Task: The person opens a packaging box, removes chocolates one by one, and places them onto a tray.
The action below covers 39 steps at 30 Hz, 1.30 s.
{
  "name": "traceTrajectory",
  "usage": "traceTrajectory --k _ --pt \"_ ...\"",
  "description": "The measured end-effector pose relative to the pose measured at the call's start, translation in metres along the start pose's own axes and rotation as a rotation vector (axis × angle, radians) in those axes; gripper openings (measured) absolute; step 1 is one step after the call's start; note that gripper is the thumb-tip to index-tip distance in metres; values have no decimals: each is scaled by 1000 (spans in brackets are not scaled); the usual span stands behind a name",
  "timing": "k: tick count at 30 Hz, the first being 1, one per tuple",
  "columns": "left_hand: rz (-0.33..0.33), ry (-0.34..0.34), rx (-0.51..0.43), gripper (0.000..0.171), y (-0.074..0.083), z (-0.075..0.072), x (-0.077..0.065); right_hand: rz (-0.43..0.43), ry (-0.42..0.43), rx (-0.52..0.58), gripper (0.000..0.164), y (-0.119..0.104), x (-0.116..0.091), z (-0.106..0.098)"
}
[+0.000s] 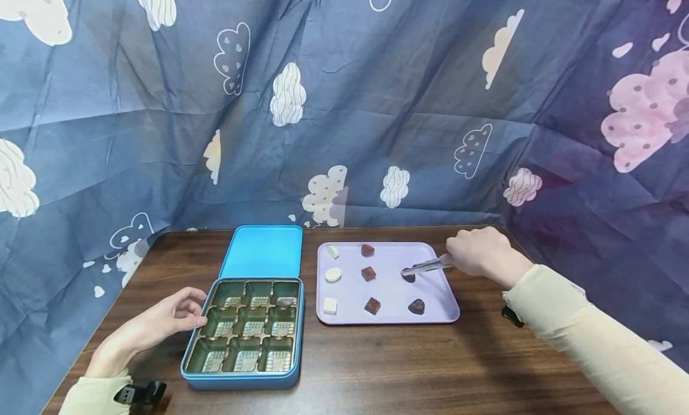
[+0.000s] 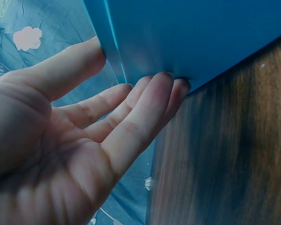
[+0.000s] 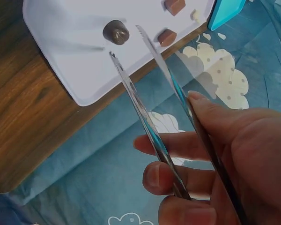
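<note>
My right hand holds a pair of metal tongs over the right side of the lilac tray. The tongs' serrated tips stand apart beside a dark chocolate, gripping nothing. Another dark chocolate lies nearer on the tray. On the left, my left hand touches the side of a blue tin with its thumb and fingertips, fingers loosely extended. A gold insert with several square compartments fills the tin, and one dark piece lies in the far right compartment.
Three white chocolates and three brown chocolates lie in columns on the tray's left and middle. The tin's blue lid stands open behind it. A patterned blue cloth hangs behind the brown wooden table.
</note>
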State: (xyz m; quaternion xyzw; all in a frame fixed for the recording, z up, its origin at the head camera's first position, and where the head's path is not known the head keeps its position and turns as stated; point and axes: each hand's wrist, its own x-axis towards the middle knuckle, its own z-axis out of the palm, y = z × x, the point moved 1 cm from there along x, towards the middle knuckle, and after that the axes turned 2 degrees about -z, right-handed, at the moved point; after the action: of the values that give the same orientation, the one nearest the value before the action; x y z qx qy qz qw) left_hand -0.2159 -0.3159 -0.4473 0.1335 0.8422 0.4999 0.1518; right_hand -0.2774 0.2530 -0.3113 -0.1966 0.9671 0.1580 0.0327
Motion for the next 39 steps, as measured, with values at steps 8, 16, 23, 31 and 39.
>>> traceTrajectory --k 8,16,23,31,39 --pt "1 5 6 47 -1 0 1 17 12 30 35 -1 -1 2" --pt "3 13 8 47 -1 1 0 -14 120 35 35 -13 0 3" --pt "3 13 12 48 -1 0 0 -68 350 38 34 -34 5 3" --pt "4 11 8 48 -1 1 1 -216 657 -5 33 -58 14 3" --pt "7 9 5 48 -1 0 0 -373 816 -49 31 -91 31 4"
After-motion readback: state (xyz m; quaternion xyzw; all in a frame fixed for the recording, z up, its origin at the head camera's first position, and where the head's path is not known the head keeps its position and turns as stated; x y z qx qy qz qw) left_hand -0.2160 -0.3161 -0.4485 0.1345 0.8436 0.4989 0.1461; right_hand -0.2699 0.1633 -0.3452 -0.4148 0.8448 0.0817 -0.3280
